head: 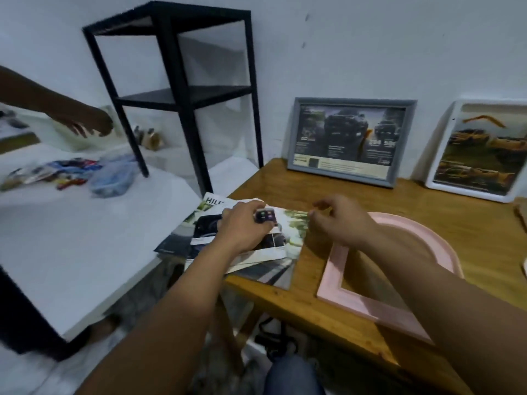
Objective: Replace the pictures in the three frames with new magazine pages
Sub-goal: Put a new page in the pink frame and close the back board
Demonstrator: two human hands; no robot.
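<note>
A loose stack of magazine pages (288,232) with car pictures lies at the left end of the wooden table (285,297). My left hand (242,228) rests on the stack, shut on a small dark object (265,216) with coloured spots. My right hand (340,223) hovers at the stack's right edge, fingers half curled and apart, with nothing seen in them. A pink arched frame (339,266) lies flat under my right forearm, with nothing in its opening. A grey frame (350,141) and a white frame (479,149) lean on the wall, each with a car picture inside.
A black metal shelf unit (182,89) stands on the white table (71,238) to the left, beside a blue plastic bag (111,178) and small colourful items. Another person's hand (85,124) reaches in at the far left. The floor shows between the two tables.
</note>
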